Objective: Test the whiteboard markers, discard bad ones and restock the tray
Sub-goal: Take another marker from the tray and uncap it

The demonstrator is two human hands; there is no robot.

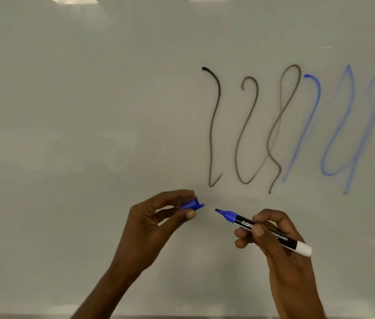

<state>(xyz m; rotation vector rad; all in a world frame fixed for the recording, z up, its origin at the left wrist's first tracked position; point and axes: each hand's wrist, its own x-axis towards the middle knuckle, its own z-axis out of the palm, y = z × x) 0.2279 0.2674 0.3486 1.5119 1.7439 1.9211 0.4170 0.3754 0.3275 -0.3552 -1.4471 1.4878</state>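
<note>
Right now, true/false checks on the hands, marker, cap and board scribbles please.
1. The right hand holds the blue marker uncapped. True.
2. The blue cap sits on the marker's tip. False: the left hand pinches it, apart from the tip.
3. The blue scribble lies left of the black scribble on the whiteboard. False: it lies to the right.
4. The marker's tip points toward the cap. True.

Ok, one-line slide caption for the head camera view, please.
Left hand holds the blue cap, right hand the uncapped blue marker, below black and blue test squiggles on the whiteboard.
</note>
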